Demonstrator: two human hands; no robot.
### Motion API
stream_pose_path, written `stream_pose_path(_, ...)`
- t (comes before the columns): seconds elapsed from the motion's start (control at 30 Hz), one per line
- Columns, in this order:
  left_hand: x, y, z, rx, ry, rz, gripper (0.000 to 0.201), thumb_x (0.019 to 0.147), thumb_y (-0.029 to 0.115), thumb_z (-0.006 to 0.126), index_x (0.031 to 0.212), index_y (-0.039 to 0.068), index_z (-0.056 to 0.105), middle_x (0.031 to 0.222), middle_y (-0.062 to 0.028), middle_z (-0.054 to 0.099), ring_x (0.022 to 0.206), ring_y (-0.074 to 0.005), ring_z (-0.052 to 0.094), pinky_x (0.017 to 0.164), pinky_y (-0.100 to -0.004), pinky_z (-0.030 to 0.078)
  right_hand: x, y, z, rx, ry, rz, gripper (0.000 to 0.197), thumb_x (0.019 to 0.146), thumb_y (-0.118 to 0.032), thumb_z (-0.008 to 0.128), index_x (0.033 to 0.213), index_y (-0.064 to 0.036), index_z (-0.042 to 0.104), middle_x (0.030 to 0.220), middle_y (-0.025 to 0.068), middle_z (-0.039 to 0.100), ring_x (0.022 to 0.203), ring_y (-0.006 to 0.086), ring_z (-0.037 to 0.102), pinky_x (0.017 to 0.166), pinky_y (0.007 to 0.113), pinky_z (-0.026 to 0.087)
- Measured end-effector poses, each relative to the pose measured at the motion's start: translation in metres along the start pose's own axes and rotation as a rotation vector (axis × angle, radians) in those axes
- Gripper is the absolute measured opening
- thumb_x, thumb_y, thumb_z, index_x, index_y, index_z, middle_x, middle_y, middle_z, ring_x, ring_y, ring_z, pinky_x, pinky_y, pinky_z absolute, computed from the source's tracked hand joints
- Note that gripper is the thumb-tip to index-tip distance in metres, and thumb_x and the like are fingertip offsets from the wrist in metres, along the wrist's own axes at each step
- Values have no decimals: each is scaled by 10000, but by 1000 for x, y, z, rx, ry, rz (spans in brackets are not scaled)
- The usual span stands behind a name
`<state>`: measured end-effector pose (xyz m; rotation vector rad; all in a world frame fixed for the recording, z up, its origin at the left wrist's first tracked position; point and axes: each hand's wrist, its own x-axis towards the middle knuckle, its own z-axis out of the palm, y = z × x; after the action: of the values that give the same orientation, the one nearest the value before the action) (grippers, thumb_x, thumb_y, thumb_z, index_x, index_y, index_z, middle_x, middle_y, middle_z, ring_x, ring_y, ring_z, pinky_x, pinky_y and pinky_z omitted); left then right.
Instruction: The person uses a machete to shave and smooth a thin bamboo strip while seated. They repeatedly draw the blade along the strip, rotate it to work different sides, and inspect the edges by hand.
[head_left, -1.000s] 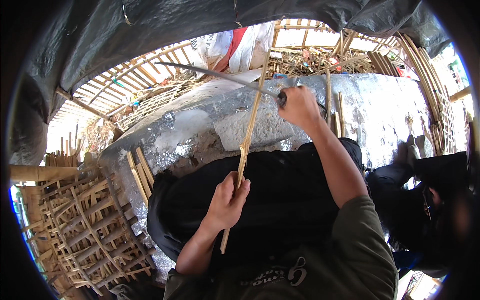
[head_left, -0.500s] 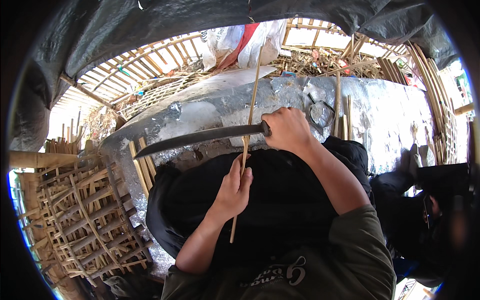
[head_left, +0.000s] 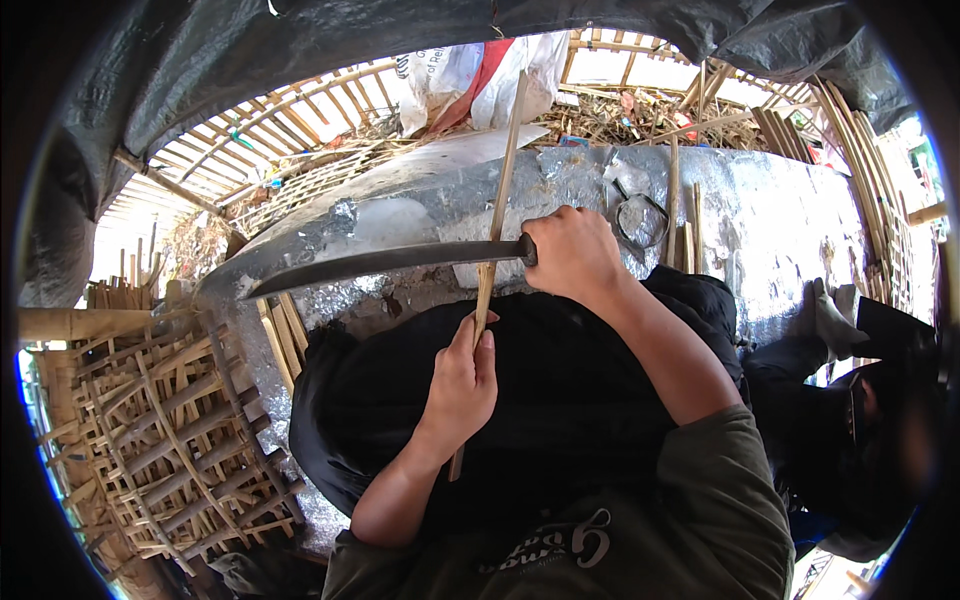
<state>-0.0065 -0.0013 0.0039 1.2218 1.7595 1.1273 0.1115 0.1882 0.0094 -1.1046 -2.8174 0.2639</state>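
My right hand (head_left: pixel 575 250) is closed around the handle of a long dark machete (head_left: pixel 390 256), its blade pointing left and slightly curved. A thin bamboo strip (head_left: pixel 508 160) runs away from me, nearly upright in the picture, and the blade lies across it close to the handle. Below that crossing, my left hand (head_left: pixel 463 390) grips the strip with the thumb along it. The strip's near end (head_left: pixel 456 465) shows below my left wrist, over my black-clothed lap (head_left: pixel 580 380).
Bamboo pieces (head_left: pixel 283 335) lie left of my lap, with more strips (head_left: pixel 690 215) at the right on the silvery sheet (head_left: pixel 780 220). A dark wire loop (head_left: pixel 641 222) rests nearby. A woven bamboo lattice (head_left: pixel 180 440) stands left. Another person's leg (head_left: pixel 840 320) is at right.
The machete has shifted slightly farther from me, its tip a little to the left. The bamboo strip has turned and shows a broader face. At right, the other person's feet have come into clearer view.
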Motion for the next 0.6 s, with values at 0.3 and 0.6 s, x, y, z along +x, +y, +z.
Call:
stream_pose_path(0.3, -9, 18, -13, 122, -59, 56, 230, 995, -11, 493, 1223, -30, 513, 795, -259, 623, 678, -439, 657, 572, -448, 482, 19, 42, -14, -15, 232, 181, 95, 721, -167, 674, 766, -85, 691, 699, 171, 688, 688, 360, 706, 706, 460, 595)
stream_pose_path(0.6, -12, 33, -21, 128, -54, 120, 274, 994, -17, 489, 1266, -47, 494, 934, -278, 656, 755, -461, 663, 607, -469, 504, 6, 29, -45, -7, 133, 127, 127, 681, -164, 683, 777, -83, 705, 728, 183, 699, 724, 388, 706, 748, 472, 586)
